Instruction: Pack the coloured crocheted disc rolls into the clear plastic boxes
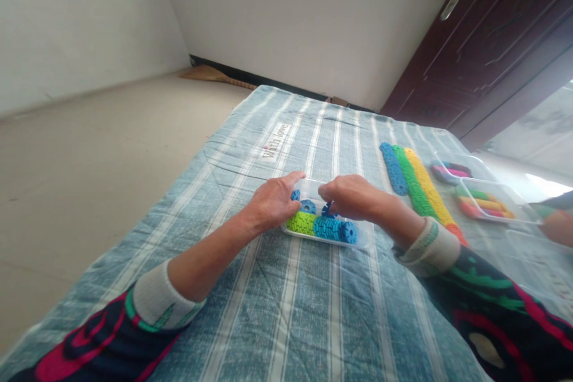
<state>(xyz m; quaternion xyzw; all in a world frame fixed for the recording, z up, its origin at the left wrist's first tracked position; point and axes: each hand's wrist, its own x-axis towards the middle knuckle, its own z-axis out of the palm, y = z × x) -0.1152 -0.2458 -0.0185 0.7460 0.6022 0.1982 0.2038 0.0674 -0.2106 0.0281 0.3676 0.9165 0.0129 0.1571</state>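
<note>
A clear plastic box [364, 237] stands on the striped cloth in front of me. Along its near side lies a row of notched plastic discs, lime green [301, 222] at the left and blue [329, 228] at the right. A loose blue disc [307, 206] leans behind the row. My left hand [274, 200] grips the box at its left end, with index finger and thumb over the rim. Over the right part of the box, my right hand [351, 194] is closed, its fingertips on a dark blue disc [328, 210], partly hidden by them.
Long rows of blue discs [394, 170], green discs [416, 188] and yellow discs [427, 185] lie to the right. Beyond them are a clear box with coloured rows [486, 206] and another clear box [463, 167]. Another person's hand [557, 227] shows at the right edge.
</note>
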